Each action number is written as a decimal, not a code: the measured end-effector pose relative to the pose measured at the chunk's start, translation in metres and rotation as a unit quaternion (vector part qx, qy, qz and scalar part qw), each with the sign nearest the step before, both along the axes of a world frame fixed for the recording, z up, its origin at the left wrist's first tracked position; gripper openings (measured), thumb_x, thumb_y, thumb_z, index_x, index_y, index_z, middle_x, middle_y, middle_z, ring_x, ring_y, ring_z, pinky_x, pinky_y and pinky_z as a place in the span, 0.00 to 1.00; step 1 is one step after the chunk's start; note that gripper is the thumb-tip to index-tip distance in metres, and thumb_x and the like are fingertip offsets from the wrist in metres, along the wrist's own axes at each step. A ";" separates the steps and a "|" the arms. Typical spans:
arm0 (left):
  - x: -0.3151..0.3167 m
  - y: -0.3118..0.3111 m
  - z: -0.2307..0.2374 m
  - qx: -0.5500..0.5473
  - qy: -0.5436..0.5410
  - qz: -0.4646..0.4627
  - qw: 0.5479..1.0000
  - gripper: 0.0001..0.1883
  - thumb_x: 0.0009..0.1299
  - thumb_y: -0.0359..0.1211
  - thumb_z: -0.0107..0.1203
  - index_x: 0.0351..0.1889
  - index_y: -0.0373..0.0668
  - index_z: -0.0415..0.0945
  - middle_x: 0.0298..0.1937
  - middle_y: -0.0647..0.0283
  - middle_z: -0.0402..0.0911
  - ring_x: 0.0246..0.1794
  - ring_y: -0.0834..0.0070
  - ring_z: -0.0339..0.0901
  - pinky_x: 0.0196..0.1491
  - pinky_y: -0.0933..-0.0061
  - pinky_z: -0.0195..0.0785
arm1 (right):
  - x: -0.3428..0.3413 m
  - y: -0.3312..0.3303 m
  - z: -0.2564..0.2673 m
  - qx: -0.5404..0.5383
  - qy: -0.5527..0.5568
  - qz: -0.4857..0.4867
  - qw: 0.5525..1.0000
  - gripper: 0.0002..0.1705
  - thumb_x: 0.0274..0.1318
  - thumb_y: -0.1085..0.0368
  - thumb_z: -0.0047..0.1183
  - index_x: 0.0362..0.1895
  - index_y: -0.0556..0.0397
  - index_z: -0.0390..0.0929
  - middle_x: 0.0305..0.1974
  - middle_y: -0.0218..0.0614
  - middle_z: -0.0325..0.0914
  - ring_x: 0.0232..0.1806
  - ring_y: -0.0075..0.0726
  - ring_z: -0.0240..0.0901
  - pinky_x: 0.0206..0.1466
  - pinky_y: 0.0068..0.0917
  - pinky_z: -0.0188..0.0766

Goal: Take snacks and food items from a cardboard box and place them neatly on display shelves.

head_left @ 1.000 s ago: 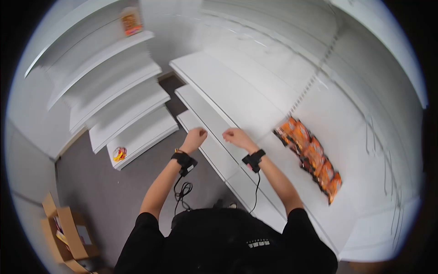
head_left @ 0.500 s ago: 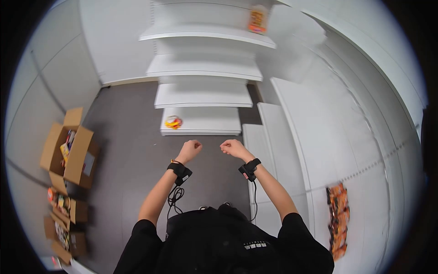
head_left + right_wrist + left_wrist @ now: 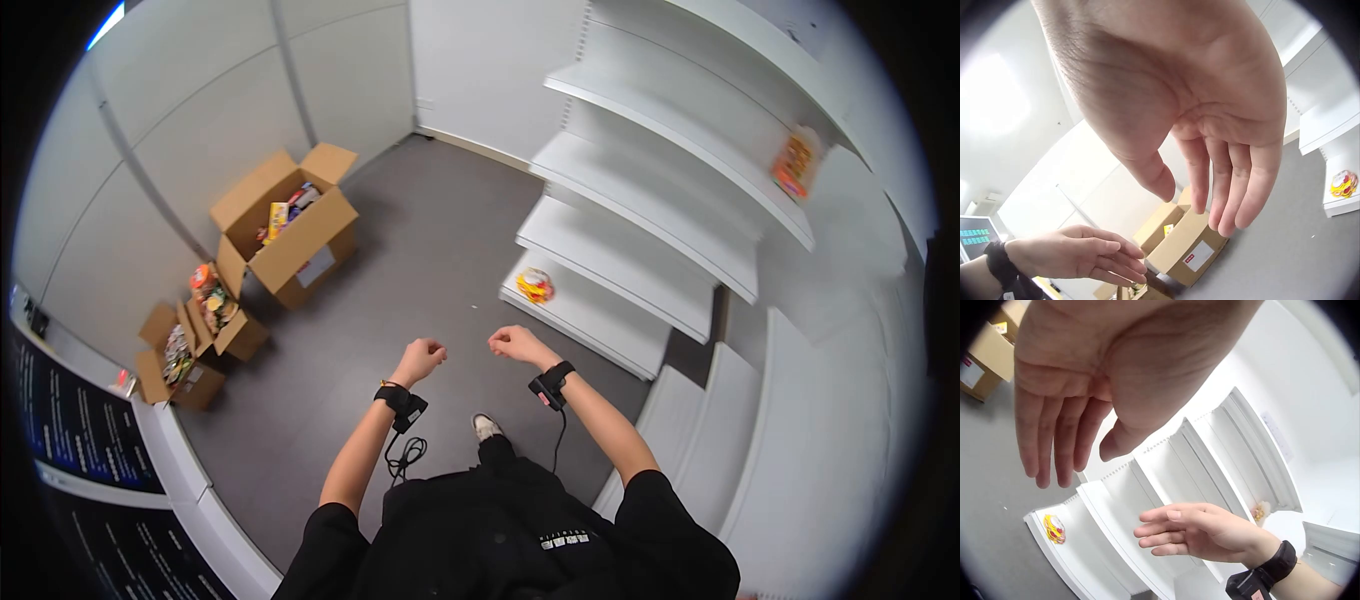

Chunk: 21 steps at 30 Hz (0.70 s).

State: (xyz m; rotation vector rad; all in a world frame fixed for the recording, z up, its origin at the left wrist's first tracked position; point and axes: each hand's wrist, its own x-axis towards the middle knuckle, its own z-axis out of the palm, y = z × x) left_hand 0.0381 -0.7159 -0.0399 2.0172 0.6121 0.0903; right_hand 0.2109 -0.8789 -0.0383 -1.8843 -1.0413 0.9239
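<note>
Both hands hover in front of the body over the grey floor, palms facing each other with a gap between them. The left hand (image 3: 419, 361) holds nothing; in the left wrist view its fingers (image 3: 1066, 444) hang relaxed and nearly straight. Likewise without anything in it, the right hand (image 3: 515, 344) has loosely extended fingers (image 3: 1241, 187) in the right wrist view. Closest beyond the right hand, a red and yellow package (image 3: 535, 286) lies on the lowest shelf of a white shelf unit (image 3: 620, 243). An orange package (image 3: 796, 165) stands on a higher shelf.
A large open cardboard box (image 3: 300, 240) with packaged goods stands by the left wall. Two smaller open boxes (image 3: 240, 335) sit nearer, also filled. White stepped shelving (image 3: 690, 430) runs along the right. Dark screens (image 3: 80, 420) line the lower left. A cable (image 3: 407, 458) dangles from the left wrist.
The head view has swung left: the shelf unit shifts rightward, the boxes come further into view, and the row of orange bags leaves it. Both hands keep nearly the same pose.
</note>
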 end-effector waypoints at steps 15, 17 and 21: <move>0.050 0.107 0.011 -0.056 0.113 0.147 0.981 0.14 0.58 0.34 0.43 0.34 0.32 0.70 0.28 0.61 0.76 0.28 0.79 0.73 0.32 0.81 0.66 | 0.098 0.132 -0.050 -0.015 0.104 0.051 0.993 0.09 0.44 0.66 0.44 0.28 0.58 0.72 0.22 0.32 0.73 0.24 0.22 0.69 0.26 0.17 0.65; 0.040 0.118 0.017 -0.042 0.096 0.171 0.980 0.13 0.58 0.33 0.43 0.34 0.32 0.70 0.28 0.62 0.76 0.28 0.79 0.73 0.32 0.81 0.66 | 0.093 0.160 -0.046 -0.016 0.100 0.092 0.991 0.09 0.44 0.66 0.44 0.29 0.59 0.72 0.22 0.32 0.73 0.24 0.22 0.69 0.26 0.17 0.65; 0.015 0.135 0.023 -0.058 0.081 0.256 0.962 0.13 0.59 0.33 0.42 0.34 0.32 0.70 0.28 0.61 0.75 0.28 0.79 0.73 0.32 0.81 0.67 | 0.073 0.219 -0.042 -0.019 0.085 0.183 0.979 0.10 0.44 0.66 0.43 0.29 0.60 0.72 0.22 0.33 0.73 0.24 0.24 0.70 0.27 0.19 0.65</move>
